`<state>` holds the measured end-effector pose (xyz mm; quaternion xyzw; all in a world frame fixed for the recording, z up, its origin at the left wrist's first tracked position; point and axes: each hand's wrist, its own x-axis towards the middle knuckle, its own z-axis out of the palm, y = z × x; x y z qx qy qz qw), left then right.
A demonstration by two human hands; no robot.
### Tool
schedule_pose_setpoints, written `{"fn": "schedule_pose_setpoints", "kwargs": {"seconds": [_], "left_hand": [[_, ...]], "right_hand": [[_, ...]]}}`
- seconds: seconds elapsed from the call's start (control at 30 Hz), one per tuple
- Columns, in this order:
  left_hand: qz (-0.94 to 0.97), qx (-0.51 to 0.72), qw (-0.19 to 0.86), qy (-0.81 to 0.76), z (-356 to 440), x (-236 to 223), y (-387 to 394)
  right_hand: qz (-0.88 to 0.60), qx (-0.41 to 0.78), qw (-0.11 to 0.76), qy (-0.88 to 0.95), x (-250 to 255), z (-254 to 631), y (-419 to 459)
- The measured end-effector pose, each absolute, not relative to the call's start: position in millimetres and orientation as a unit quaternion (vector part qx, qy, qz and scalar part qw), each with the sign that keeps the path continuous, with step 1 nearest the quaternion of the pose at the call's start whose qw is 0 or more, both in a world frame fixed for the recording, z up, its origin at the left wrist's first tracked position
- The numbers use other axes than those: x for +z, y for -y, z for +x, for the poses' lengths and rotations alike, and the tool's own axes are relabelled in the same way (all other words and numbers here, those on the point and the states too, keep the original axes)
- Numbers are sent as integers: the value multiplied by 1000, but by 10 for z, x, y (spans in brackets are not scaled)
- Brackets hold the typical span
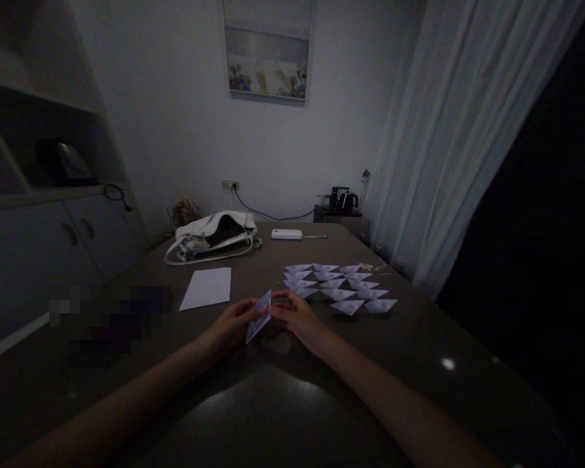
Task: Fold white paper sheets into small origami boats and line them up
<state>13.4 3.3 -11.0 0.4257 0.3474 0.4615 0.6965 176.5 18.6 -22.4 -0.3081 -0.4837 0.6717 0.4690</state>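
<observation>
Spanning most of the scene, a dark, glossy table (419, 344). Along the left, a pale cabinet (39, 240), with a dark appliance (68, 162) in its open compartment; possibly a kettle, too dim to be sure. At the far left of the table, a slumped white handbag (214, 226), gaping, too dark inside to make out any contents. Nearer, a flat white paper sheet (207, 288), or perhaps several. In the near middle, left hand (231, 323) with thumb and fingers closed on the folded paper, right hand (299, 318) with fingertips gripping its right edge. Just beyond to the right, rows of white paper boats (338, 294). Farther off, a white power bank (286, 234). Smallest, the single folded paper (257, 326), tilted upright between both hands, low over the table. Best, judging by the grip, to pinch lightly, keep opposite edges level, run creases evenly between thumb and finger, and spare the thin corners any hard pulling.
</observation>
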Motion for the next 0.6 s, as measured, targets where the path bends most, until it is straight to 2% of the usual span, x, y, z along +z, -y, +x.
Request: {"fn": "schedule_pose_setpoints", "kwargs": {"seconds": [0.27, 0.6], "left_hand": [[416, 457, 697, -364, 138, -52, -3], [414, 452, 708, -352, 137, -69, 0]], "right_hand": [[-276, 729, 448, 437, -192, 1737, -188], [-275, 714, 439, 471, -188, 1753, -153]]}}
